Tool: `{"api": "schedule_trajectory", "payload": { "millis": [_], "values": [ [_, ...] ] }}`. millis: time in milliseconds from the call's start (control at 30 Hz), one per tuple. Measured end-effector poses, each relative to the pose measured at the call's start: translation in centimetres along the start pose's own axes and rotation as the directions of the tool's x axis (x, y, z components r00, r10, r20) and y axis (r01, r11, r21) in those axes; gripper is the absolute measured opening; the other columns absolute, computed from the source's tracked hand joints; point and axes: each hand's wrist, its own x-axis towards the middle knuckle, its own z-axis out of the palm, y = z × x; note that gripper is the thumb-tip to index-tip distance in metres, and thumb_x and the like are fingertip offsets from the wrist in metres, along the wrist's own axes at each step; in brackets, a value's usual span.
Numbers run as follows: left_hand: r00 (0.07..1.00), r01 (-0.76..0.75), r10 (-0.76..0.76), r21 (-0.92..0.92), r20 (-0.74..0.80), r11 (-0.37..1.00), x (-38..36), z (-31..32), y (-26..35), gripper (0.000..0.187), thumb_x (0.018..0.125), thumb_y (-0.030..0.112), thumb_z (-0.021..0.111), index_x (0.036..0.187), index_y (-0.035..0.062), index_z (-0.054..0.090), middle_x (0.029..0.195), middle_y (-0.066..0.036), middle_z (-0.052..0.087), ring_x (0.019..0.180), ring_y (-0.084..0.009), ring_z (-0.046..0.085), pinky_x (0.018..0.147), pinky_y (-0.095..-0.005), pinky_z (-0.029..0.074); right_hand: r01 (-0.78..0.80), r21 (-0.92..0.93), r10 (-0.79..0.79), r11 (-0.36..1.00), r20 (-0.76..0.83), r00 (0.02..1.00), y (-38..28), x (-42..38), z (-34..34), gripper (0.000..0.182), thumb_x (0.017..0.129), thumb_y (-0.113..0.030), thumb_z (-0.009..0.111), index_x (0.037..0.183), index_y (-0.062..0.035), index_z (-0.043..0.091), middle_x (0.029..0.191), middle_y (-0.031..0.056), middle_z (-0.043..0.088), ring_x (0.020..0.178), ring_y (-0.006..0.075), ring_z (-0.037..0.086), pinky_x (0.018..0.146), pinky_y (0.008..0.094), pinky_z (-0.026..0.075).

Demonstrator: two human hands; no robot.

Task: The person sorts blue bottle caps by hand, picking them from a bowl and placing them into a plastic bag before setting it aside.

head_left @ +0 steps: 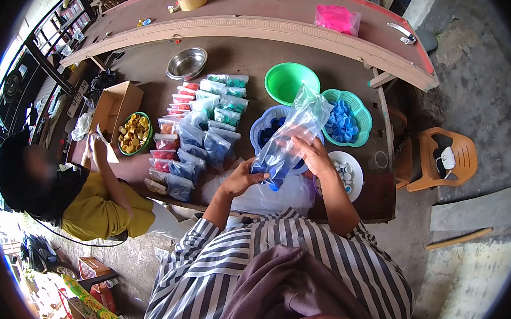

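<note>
My left hand (242, 178) grips the lower left side of a clear plastic bag (292, 131) with dark blue pieces at its bottom. On the bag's right side rests my right hand (314, 156), its fingers apart and partly behind the plastic. The bag slants up to the right over a lavender basket (257, 124) of dark blue caps. Right of it is a teal basket (363, 123) of light blue caps (341, 122). A white plate (357, 176) with white and grey caps lies beside my right wrist. Flat clear bags (270, 201) lie below my hands.
Filled bags (192, 134) stand in rows at the left. Behind are a metal bowl (186, 64) and a green bowl (291, 78). A co-worker (94, 198) stands left, near a cardboard box (117, 106) and a basket of yellow caps (134, 133). A raised shelf (246, 14) spans the back.
</note>
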Motion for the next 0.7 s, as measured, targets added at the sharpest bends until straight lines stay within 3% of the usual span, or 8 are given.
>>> {"api": "schedule_trajectory", "payload": {
  "millis": [100, 167, 333, 400, 567, 633, 667, 700],
  "values": [
    [0.995, -0.098, 0.099, -0.032, 0.021, 0.995, -0.2, 0.6, 0.3, 0.040, 0.086, 0.018, 0.076, 0.120, 0.0029, 0.060, 0.101, 0.001, 0.066, 0.088, -0.0073, 0.060, 0.079, -0.0243, 0.049, 0.008, 0.028, -0.007, 1.000, -0.027, 1.000, 0.6, 0.3, -0.9, 0.042, 0.097, -0.019, 0.060, 0.133, 0.0002, 0.051, 0.130, 0.0154, 0.058, 0.116, 0.0278, 0.061, 0.096, 0.0389, 0.051],
    [0.998, 0.042, -0.044, -0.052, -0.039, 0.998, 0.1, 0.1, -0.4, 0.041, 0.086, 0.019, 0.076, 0.120, 0.0031, 0.060, 0.101, 0.001, 0.066, 0.088, -0.0079, 0.060, 0.079, -0.0248, 0.049, -0.016, 0.083, 0.021, 0.996, -0.064, 0.998, 0.9, 0.3, -1.2, 0.047, 0.097, -0.021, 0.059, 0.137, 0.0004, 0.047, 0.131, 0.0177, 0.058, 0.117, 0.0288, 0.060, 0.097, 0.0397, 0.050],
    [0.999, 0.045, -0.045, 0.041, -0.013, 0.998, 1.0, -0.3, -1.2, 0.039, 0.086, 0.022, 0.075, 0.117, 0.0024, 0.062, 0.103, -0.001, 0.066, 0.089, -0.0100, 0.061, 0.080, -0.0276, 0.050, -0.038, 0.085, 0.045, 0.996, -0.080, 0.996, 0.9, 0.4, -1.8, 0.051, 0.098, -0.022, 0.057, 0.141, 0.0011, 0.042, 0.132, 0.0193, 0.056, 0.119, 0.0303, 0.059, 0.097, 0.0420, 0.050],
    [0.993, 0.094, -0.102, -0.135, -0.053, 0.986, 0.7, 0.2, -0.9, 0.036, 0.088, 0.022, 0.073, 0.116, 0.0018, 0.062, 0.105, -0.003, 0.066, 0.092, -0.0118, 0.062, 0.083, -0.0305, 0.051, -0.054, 0.165, 0.073, 0.985, -0.108, 0.991, 0.8, 0.3, -1.9, 0.049, 0.100, -0.024, 0.054, 0.140, 0.0010, 0.042, 0.134, 0.0198, 0.055, 0.118, 0.0315, 0.059, 0.098, 0.0432, 0.050],
    [0.991, 0.118, -0.127, -0.194, -0.036, 0.974, 1.2, -0.6, -1.9, 0.037, 0.089, 0.021, 0.071, 0.119, 0.0010, 0.061, 0.109, -0.004, 0.066, 0.099, -0.0150, 0.063, 0.088, -0.0344, 0.051, -0.068, 0.204, 0.096, 0.977, -0.131, 0.987, 1.6, 0.6, -3.2, 0.050, 0.102, -0.029, 0.049, 0.140, 0.0020, 0.042, 0.136, 0.0208, 0.053, 0.118, 0.0342, 0.059, 0.097, 0.0461, 0.050],
    [0.998, 0.055, -0.061, -0.228, -0.020, 0.972, 0.6, 0.3, -0.9, 0.036, 0.089, 0.021, 0.071, 0.118, 0.0011, 0.061, 0.109, -0.003, 0.066, 0.099, -0.0154, 0.063, 0.089, -0.0343, 0.050, -0.077, 0.227, 0.104, 0.971, -0.108, 0.989, 1.6, 0.7, -3.2, 0.051, 0.103, -0.032, 0.047, 0.140, 0.0015, 0.042, 0.136, 0.0206, 0.053, 0.117, 0.0347, 0.060, 0.096, 0.0463, 0.052],
    [0.991, 0.094, -0.117, -0.275, -0.071, 0.957, 0.0, 0.9, -0.2, 0.030, 0.087, 0.017, 0.072, 0.113, 0.0045, 0.064, 0.099, 0.000, 0.066, 0.093, -0.0131, 0.062, 0.086, -0.0308, 0.048, -0.079, 0.216, 0.101, 0.973, -0.092, 0.991, 1.7, 0.8, -3.1, 0.050, 0.103, -0.032, 0.046, 0.140, 0.0011, 0.042, 0.136, 0.0202, 0.053, 0.115, 0.0336, 0.061, 0.095, 0.0453, 0.053],
    [0.990, 0.101, -0.125, -0.275, -0.069, 0.956, 0.0, 0.5, -0.6, 0.030, 0.087, 0.017, 0.072, 0.113, 0.0045, 0.064, 0.099, 0.000, 0.066, 0.093, -0.0131, 0.062, 0.086, -0.0308, 0.048, -0.080, 0.220, 0.103, 0.972, -0.098, 0.990, 2.0, 0.8, -2.9, 0.050, 0.103, -0.032, 0.046, 0.140, 0.0011, 0.042, 0.136, 0.0202, 0.053, 0.115, 0.0336, 0.061, 0.095, 0.0453, 0.053]
  ]
}}
